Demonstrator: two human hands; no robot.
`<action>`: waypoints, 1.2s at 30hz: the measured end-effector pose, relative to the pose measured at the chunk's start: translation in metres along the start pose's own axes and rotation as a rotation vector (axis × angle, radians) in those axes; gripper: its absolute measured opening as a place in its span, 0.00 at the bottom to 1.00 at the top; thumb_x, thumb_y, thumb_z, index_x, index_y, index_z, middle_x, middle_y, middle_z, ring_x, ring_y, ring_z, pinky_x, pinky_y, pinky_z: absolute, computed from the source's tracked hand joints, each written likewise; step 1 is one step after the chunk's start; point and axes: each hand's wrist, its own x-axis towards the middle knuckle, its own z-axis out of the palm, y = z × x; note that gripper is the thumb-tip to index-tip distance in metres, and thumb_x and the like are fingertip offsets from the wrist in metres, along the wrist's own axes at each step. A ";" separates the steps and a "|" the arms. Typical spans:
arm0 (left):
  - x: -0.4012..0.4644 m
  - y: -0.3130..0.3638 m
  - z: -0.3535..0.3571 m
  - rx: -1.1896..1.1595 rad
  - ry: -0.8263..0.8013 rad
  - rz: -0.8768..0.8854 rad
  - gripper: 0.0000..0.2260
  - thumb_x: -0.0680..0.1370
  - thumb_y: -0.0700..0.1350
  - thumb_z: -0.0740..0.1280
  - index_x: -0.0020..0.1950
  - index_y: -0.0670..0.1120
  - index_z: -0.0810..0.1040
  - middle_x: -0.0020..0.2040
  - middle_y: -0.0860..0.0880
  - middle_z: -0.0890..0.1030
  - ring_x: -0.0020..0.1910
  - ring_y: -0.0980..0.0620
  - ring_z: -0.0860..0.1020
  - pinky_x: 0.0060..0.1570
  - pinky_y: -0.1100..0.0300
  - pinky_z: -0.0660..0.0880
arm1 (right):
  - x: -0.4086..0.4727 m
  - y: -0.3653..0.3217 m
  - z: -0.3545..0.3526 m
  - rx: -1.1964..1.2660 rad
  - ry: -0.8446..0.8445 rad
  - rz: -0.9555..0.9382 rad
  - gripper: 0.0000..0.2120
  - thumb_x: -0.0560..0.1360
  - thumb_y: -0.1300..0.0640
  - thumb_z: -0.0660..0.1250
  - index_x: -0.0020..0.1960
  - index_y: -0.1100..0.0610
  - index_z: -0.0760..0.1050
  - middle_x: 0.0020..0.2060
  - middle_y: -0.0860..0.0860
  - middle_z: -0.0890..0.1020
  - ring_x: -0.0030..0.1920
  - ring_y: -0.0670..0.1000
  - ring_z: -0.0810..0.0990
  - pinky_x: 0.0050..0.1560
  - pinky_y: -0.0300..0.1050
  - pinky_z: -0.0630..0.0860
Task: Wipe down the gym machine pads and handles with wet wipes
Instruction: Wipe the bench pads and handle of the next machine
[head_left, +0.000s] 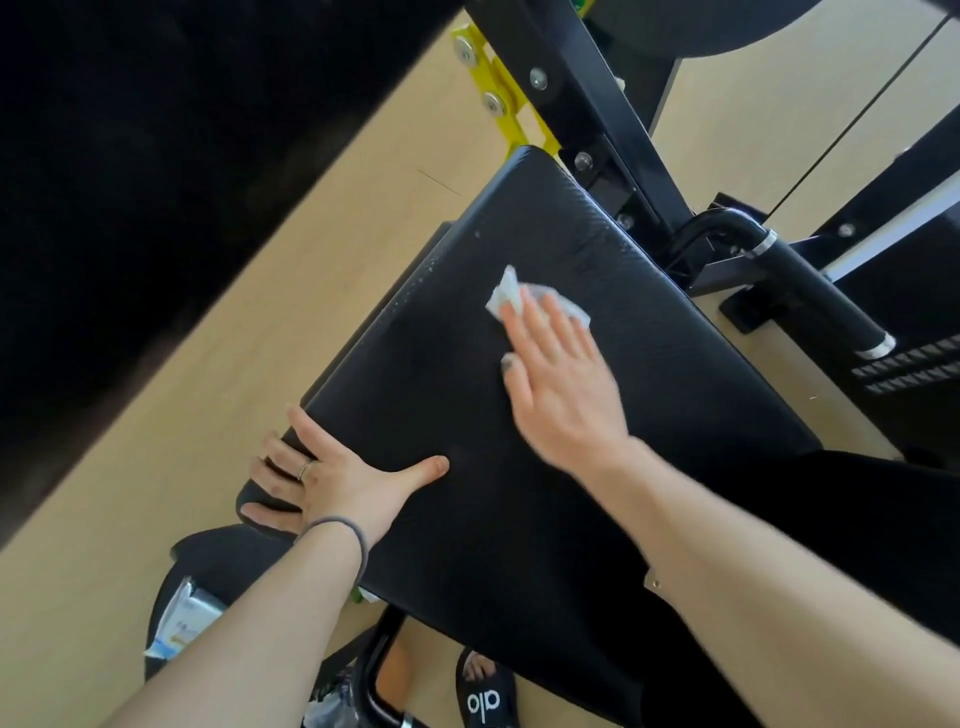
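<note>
While the head view looks steeply down on the black seat pad, the right hand lies flat on it with fingers straight and close together, pressing a crumpled white wet wipe against the vinyl near the pad's far edge; the wipe shows only ahead of the fingertips, the rest hidden under the palm. The left hand rests spread over the pad's near left corner, thumb on the top surface and fingers draped down the side, holding nothing, apparently bracing. The step in hand looks like wiping the pad's top surface, with the near half and the edges seemingly not yet covered. Beyond the pad stands a black foam-gripped handle with silver bands, apart from the wipe and untouched. The next move would call for flat, overlapping strokes toward the near edge, then wrapping the wipe round that handle. A pack of wet wipes lies on a dark surface by the left forearm, and a black slide sandal shows on the pale wooden floor.
</note>
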 end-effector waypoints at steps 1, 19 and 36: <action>0.000 -0.001 0.001 -0.005 0.002 0.002 0.74 0.50 0.75 0.76 0.78 0.53 0.31 0.80 0.44 0.38 0.78 0.40 0.34 0.72 0.34 0.35 | 0.019 0.015 -0.009 -0.013 0.041 0.054 0.29 0.84 0.48 0.45 0.83 0.55 0.53 0.82 0.51 0.56 0.82 0.53 0.49 0.81 0.50 0.45; 0.005 -0.002 0.009 -0.019 0.041 -0.004 0.71 0.49 0.76 0.75 0.77 0.54 0.35 0.79 0.45 0.39 0.78 0.41 0.34 0.72 0.32 0.35 | 0.177 -0.002 -0.042 0.055 0.133 0.216 0.21 0.84 0.47 0.50 0.68 0.56 0.69 0.66 0.51 0.73 0.68 0.56 0.69 0.70 0.52 0.59; 0.003 -0.016 0.005 -0.076 0.064 0.091 0.68 0.53 0.74 0.74 0.79 0.53 0.36 0.81 0.44 0.41 0.79 0.42 0.36 0.74 0.33 0.38 | 0.029 -0.109 0.022 -0.099 -0.158 -0.527 0.24 0.85 0.50 0.47 0.73 0.55 0.72 0.72 0.51 0.75 0.77 0.53 0.62 0.78 0.47 0.50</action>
